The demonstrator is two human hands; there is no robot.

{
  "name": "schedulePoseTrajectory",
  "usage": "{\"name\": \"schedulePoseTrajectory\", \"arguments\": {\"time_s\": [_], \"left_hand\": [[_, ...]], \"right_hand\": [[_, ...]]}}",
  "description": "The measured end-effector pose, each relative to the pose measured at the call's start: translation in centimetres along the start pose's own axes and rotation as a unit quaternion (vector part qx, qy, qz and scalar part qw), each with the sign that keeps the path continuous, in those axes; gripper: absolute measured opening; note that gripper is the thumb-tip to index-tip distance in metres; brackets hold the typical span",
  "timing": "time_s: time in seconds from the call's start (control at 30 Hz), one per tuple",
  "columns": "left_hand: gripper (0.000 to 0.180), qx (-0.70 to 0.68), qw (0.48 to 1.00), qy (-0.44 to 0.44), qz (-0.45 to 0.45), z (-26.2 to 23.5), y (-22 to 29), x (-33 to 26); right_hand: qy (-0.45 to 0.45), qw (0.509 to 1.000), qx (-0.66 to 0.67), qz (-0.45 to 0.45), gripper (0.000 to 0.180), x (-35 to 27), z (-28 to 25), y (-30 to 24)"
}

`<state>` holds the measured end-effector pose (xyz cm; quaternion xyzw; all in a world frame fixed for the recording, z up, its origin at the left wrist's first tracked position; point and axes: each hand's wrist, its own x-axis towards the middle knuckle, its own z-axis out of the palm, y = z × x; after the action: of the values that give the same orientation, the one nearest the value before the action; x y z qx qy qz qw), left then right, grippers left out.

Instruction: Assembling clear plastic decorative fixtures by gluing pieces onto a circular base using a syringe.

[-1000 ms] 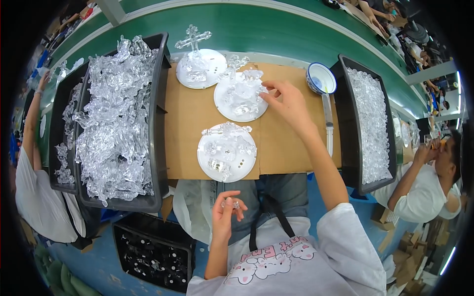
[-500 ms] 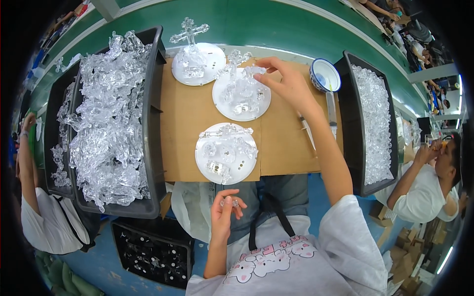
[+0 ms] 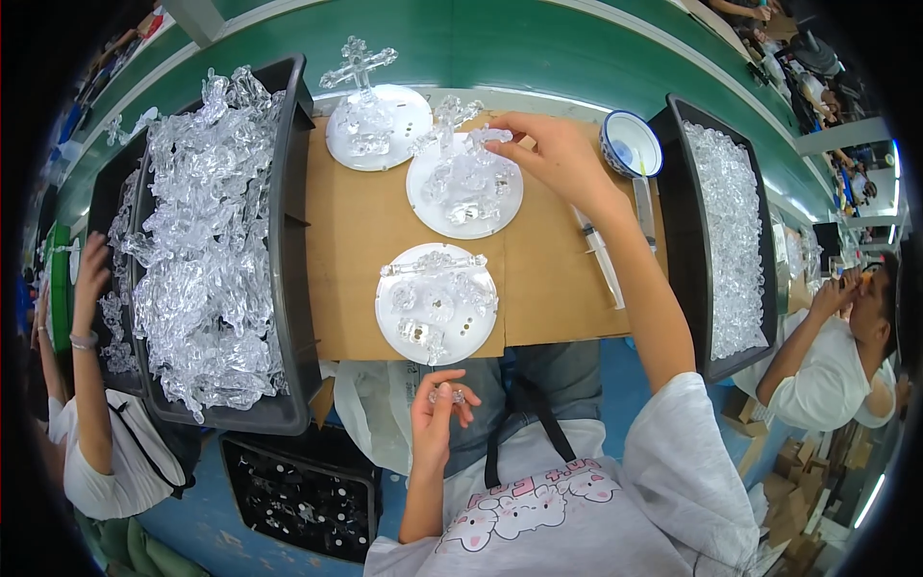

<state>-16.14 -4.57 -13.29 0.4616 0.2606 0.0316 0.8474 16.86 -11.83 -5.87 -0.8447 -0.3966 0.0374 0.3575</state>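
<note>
My right hand (image 3: 562, 163) reaches over the table, thumb and forefinger closed on a clear plastic piece (image 3: 493, 137) at the upper right of the figures on the middle white disc (image 3: 419, 208). A clear cross (image 3: 454, 115) rises at the back of that disc. Low in front of my body, my left hand (image 3: 435, 418) pinches a small clear plastic piece (image 3: 444, 395). Nearest me lies another white disc (image 3: 478, 341) with loose-looking clear parts and a cross (image 3: 435, 262) lying across it. The far-left white disc (image 3: 411, 101) carries an upright clear cross (image 3: 360, 67).
Black bins of clear parts flank the cardboard-covered table (image 3: 548, 317): a large left bin (image 3: 296, 231) and a right bin (image 3: 687, 240). A blue-rimmed bowl (image 3: 632, 144) and syringes (image 3: 604, 260) lie at right. Under the table is another black bin (image 3: 303, 500). Co-workers sit on both sides.
My right hand keeps its grip, shifting slightly left with the view. The left hand stays put. At far left a co-worker's arm has moved toward the bins.
</note>
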Motion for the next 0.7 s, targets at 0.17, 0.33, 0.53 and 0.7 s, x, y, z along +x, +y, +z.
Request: {"name": "schedulePoseTrajectory", "arguments": {"time_s": [0.17,0.33,0.53,0.7], "left_hand": [[0.032,0.025,1.0,0.0,-0.001,0.1,-0.1,0.2],[0.029,0.026,1.0,-0.009,0.0,-0.5,-0.5,0.3],[0.027,-0.007,0.999,0.001,0.042,-0.1,-0.9,0.4],[0.018,0.024,0.997,-0.033,0.058,0.2,-0.8,-0.1]], "right_hand": [[-0.005,1.0,-0.023,0.003,0.033,0.3,0.0,0.3],[0.08,0.995,-0.01,0.059,0.032,2.0,-0.7,2.1],[0.126,0.985,-0.1,0.063,0.035,9.7,-2.0,7.5],[0.15,0.978,-0.13,0.07,0.034,15.2,-3.4,12.5]]}}
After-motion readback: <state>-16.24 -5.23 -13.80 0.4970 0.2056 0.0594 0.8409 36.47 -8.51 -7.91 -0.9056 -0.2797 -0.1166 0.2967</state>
